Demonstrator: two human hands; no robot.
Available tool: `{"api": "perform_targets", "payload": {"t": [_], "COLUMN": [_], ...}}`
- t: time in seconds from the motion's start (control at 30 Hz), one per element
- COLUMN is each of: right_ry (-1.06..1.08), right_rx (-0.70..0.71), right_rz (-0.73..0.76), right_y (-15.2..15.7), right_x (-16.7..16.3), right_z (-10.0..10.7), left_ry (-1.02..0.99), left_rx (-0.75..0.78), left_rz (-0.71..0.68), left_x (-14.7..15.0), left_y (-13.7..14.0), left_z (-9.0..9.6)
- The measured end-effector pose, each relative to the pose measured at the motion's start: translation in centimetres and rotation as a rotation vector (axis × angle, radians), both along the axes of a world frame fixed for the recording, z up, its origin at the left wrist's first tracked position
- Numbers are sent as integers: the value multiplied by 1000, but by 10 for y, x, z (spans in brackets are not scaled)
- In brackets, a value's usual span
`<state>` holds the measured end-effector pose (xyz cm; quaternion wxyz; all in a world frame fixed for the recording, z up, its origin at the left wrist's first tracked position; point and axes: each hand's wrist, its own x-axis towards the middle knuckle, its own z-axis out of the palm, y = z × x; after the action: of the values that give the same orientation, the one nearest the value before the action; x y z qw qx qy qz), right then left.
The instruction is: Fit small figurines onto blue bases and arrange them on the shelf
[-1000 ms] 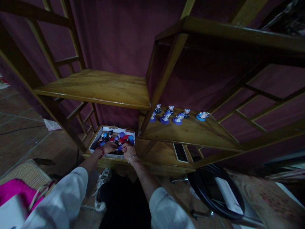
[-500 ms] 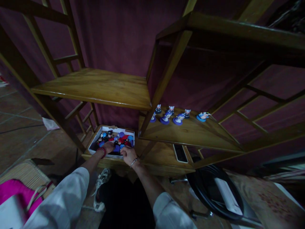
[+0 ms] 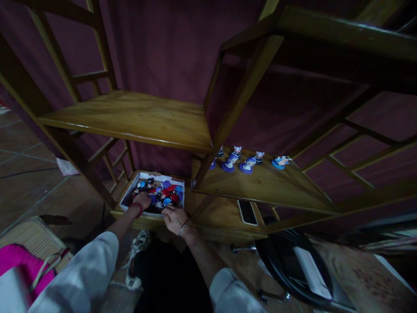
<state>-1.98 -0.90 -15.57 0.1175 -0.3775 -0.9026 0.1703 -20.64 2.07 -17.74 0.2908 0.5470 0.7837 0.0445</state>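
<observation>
A shallow white cardboard box [image 3: 128, 198] full of small figurines [image 3: 168, 190] in red, blue, purple and black stands on the lowest shelf. My left hand [image 3: 142, 199], with a red bead bracelet at the wrist, reaches into its left front part. Its fingers are closed at a purple figurine piece [image 3: 152, 199], partly hidden by the hand. My right hand [image 3: 175, 220], wearing a silver bracelet, is at the front rim of the box. The fingers there are curled together, and what they hold, if anything, is hidden.
Several figurines [image 3: 248, 165] stand on the right shelf [image 3: 260, 187], with a blue-based one [image 3: 280, 162] farther right. A phone [image 3: 247, 212] lies on the lower board. Above the box juts a wooden shelf [image 3: 130, 117]. A black chair [image 3: 293, 265] is at the right.
My left hand has moved left inside the box, the purple piece with it. My right hand has drawn back toward the front rim. The view has shifted slightly.
</observation>
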Motion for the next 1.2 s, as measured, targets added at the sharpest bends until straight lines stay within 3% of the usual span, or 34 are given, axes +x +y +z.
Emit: {"api": "perform_targets", "payload": {"t": [0.37,0.77,1.0,1.2], "right_ry": [23,-22,-88,-91], "right_rx": [11,32,30,55], "right_rz": [-14,-59,-74,-75], "right_y": [0,0,0,1], "right_x": [-2,-7,-9,-9], "right_z": [-3,-3,-1,-2], "left_ry": [65,140,118,60], "left_rx": [46,128,139,173], "left_rz": [51,-76,-103,-138], "left_x": [3,28,49,51], "left_y": [-2,-21,-17,-17], "left_z": [2,12,17,15]}}
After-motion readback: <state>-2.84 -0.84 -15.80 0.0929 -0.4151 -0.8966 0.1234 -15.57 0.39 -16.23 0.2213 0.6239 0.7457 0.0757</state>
